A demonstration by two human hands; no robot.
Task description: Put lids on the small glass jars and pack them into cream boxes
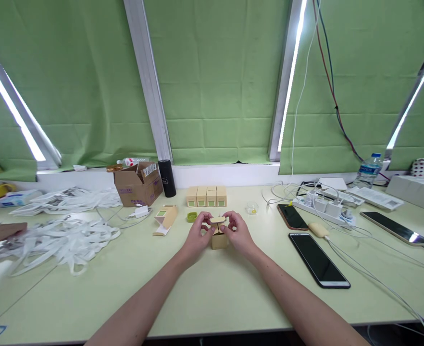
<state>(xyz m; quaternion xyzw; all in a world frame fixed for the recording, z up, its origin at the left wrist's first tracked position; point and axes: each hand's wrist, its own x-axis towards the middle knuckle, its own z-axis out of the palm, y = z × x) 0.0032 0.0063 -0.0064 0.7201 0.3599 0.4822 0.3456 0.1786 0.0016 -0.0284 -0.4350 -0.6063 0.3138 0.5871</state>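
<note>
A small tan cardboard box stands on the table with its top flaps raised. My left hand pinches the flaps from the left, and my right hand pinches them from the right. Behind them stands a row of several similar tan boxes. An opened, partly unfolded box lies to the left. Near my left hand is a small green square tray. A small clear container with something yellow inside sits beyond my right hand.
White straps are heaped at left, beside another person's arm. A brown carton and black bottle stand behind. Phones, a power strip and cables spread across the right.
</note>
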